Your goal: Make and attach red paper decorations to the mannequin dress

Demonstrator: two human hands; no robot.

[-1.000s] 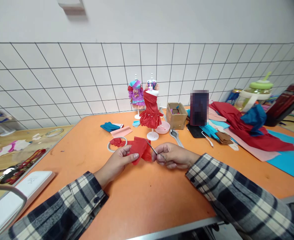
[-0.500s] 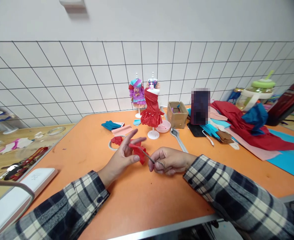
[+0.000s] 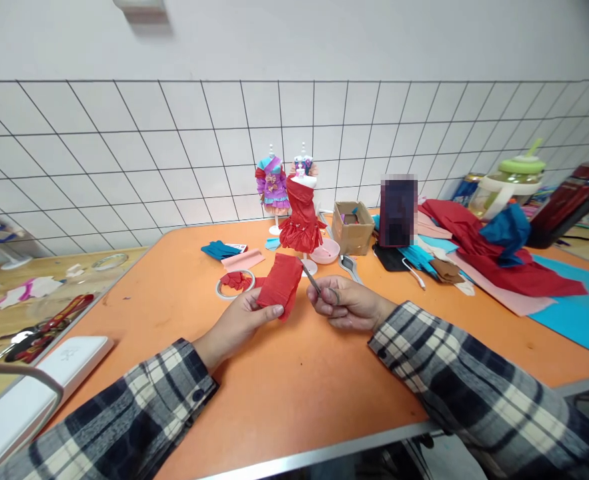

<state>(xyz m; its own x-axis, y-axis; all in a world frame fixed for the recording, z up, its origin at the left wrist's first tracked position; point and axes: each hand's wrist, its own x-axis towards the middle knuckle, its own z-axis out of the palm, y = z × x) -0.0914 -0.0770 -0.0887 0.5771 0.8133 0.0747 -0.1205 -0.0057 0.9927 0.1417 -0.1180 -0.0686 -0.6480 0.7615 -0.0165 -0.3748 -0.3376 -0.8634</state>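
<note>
While the left hand [image 3: 244,320] pinches a folded red sheet of thin, paper-like material [image 3: 280,287] between thumb and fingers, the right hand [image 3: 347,303] grips small metal scissors [image 3: 312,280], blades pointing toward the sheet's right edge; whether they touch, I cannot tell. Both are held above the orange tabletop [image 3: 294,393]. Beyond them, an open brown cardboard box [image 3: 353,241] contains purple and blue scraps, and a shallow, round pink dish [image 3: 324,261] sits beside it. Crumpled red material [image 3: 235,281] shows inside a pale, round ring [image 3: 217,287] near the left hand. Bare orange surface lies between the forearms, reaching the silver metal edge [image 3: 324,452].
</note>
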